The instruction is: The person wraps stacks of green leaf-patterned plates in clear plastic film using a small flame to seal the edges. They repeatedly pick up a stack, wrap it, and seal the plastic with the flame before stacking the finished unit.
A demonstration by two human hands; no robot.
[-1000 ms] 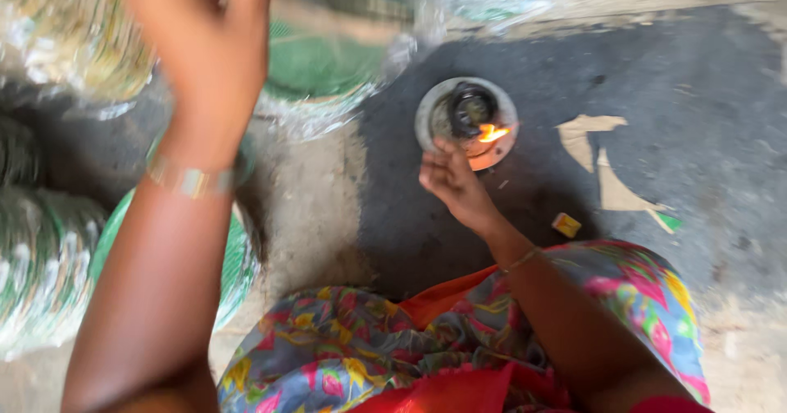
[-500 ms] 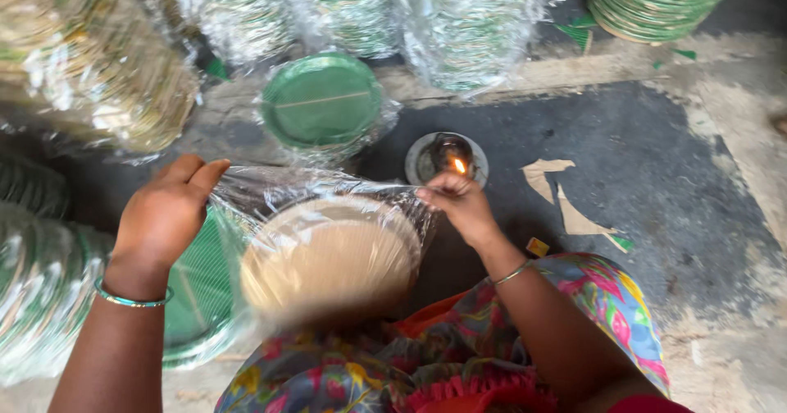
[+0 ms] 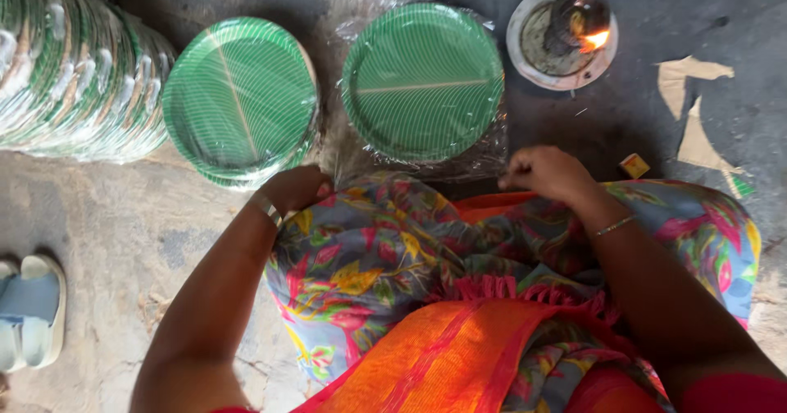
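Pinching clear plastic wrap [image 3: 459, 167], the right hand [image 3: 548, 172] sits just below a wrapped green paper-plate stack [image 3: 422, 81]. Left hand [image 3: 295, 187] is curled beside it; its grasp cannot be told.

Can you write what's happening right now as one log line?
left hand: closed, at plastic wrap by left plates | right hand: closed, by wrapped plates | lamp: lit

Thin bangles on both wrists, floral multicoloured wrap [image 3: 393, 249], fringed orange cloth [image 3: 459, 339].
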